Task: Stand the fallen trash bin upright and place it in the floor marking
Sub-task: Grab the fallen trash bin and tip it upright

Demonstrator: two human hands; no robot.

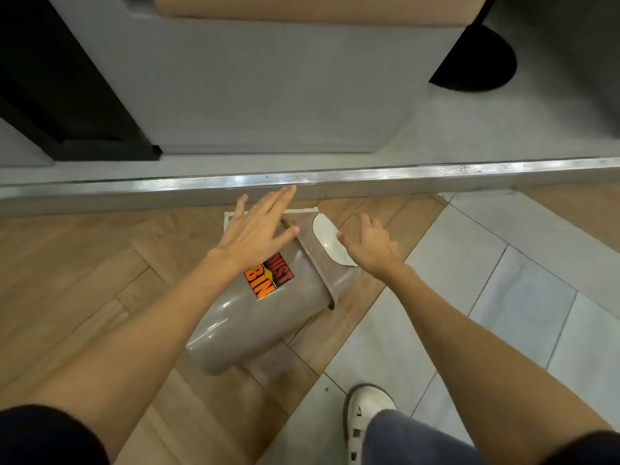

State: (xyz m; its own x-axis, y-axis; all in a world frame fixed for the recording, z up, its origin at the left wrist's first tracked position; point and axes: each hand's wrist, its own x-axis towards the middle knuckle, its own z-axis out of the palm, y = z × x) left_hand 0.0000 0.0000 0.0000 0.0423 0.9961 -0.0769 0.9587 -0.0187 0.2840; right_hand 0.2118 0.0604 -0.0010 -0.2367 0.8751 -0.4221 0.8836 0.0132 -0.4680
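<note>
Hovering hands [258, 229] – fallen trash bin [255, 317]

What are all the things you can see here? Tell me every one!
Trash bin: one, grey-brown, lying on its side on the wood floor, its top end partly over the marking.
Swing lid: one, white, on the bin's top end.
Sticker: one, orange, red and black, on the bin's side.
Floor marking: one, white tape outline, mostly hidden by the bin and the left hand.
Metal strip: one, silver, along the step edge.
Shoe: one, white, on the pale tiles.
Hands: left hand and right hand, both open, above the bin's top end.
</note>
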